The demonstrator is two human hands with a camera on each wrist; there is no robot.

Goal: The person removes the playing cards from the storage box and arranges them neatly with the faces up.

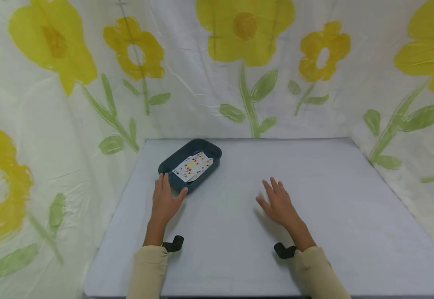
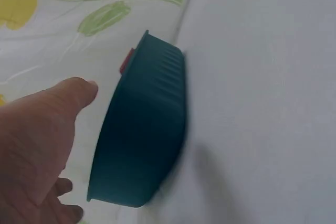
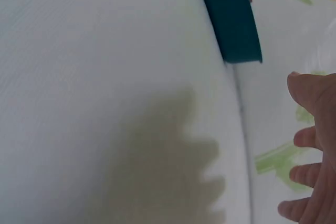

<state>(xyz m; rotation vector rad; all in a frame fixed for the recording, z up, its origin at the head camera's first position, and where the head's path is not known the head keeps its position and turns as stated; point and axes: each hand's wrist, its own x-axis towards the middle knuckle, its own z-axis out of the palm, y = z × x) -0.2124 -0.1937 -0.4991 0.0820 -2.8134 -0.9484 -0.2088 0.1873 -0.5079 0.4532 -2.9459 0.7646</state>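
Apparently the left hand [image 1: 165, 202], fingers extended, thumb apart, is at the near rim of the tray [image 1: 178, 158] by the table's [image 1: 224, 249] far-left corner; contact is hard to tell. Lifting level should keep the cards [image 1: 193, 165] inside. Rightward, the right hand [image 1: 278, 203] hovers spread; flowered sheeting [image 1: 426, 145] limits the right edge.

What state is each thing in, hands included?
Tray, upright on the table, uncovered.
Playing cards, loose and overlapping in the tray, visible ones face up.
Left hand, fingers extended by the tray, contact unclear.
Right hand, empty, fingers extended over the table.
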